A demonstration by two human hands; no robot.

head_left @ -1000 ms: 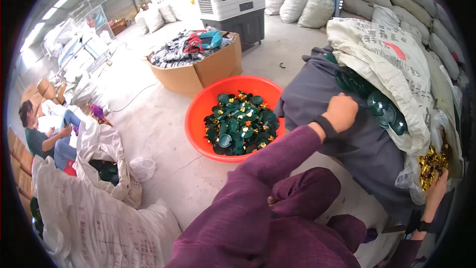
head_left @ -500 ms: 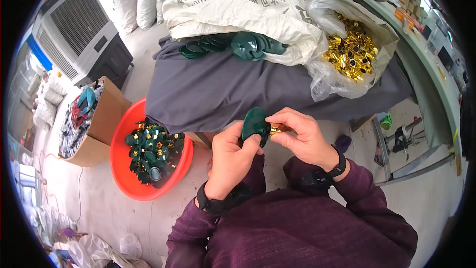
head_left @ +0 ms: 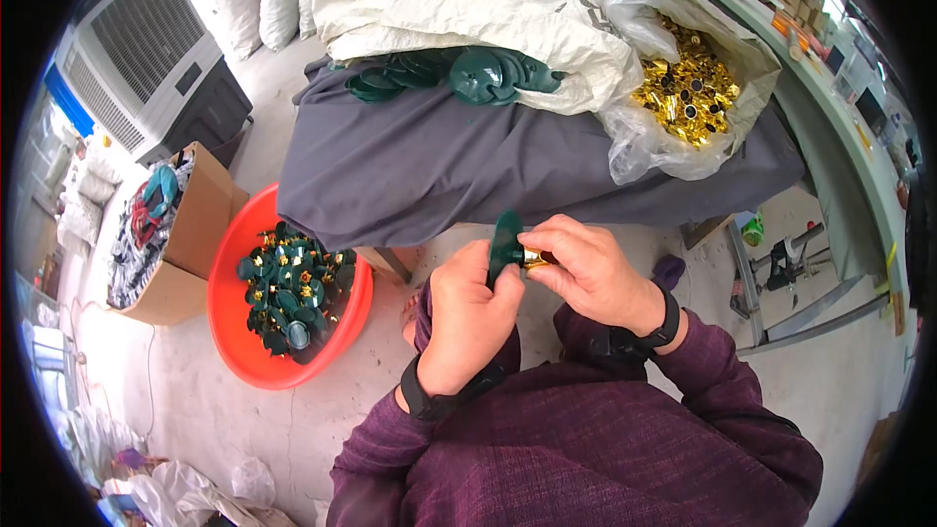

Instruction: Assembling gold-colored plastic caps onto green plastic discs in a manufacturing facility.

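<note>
Between thumb and fingers, my left hand (head_left: 467, 307) grips a dark green plastic disc (head_left: 506, 236), now seen nearly edge-on. My right hand (head_left: 595, 271) pinches a small shiny gold cap (head_left: 532, 257) against the disc's right face; whether the cap is seated on it is hidden by my fingers. Both hands are over my lap, just before the grey cloth. More green discs (head_left: 480, 76) spill from the mouth of a white woven sack (head_left: 468, 0). Many loose gold caps (head_left: 691, 93) lie in an opened clear plastic bag to its right.
At left on the floor stands an orange-red basin (head_left: 221, 332) holding green discs with gold pieces. A grey cloth (head_left: 390, 176) covers the work surface. Beyond the basin are a cardboard box (head_left: 200, 224) of fabric and an air cooler (head_left: 142, 49). A metal frame (head_left: 810, 317) stands at right.
The disc has turned from showing its broad face to nearly edge-on. My left hand has shifted slightly right; the right still pinches the gold cap at the disc. The whole view shifted slightly.
</note>
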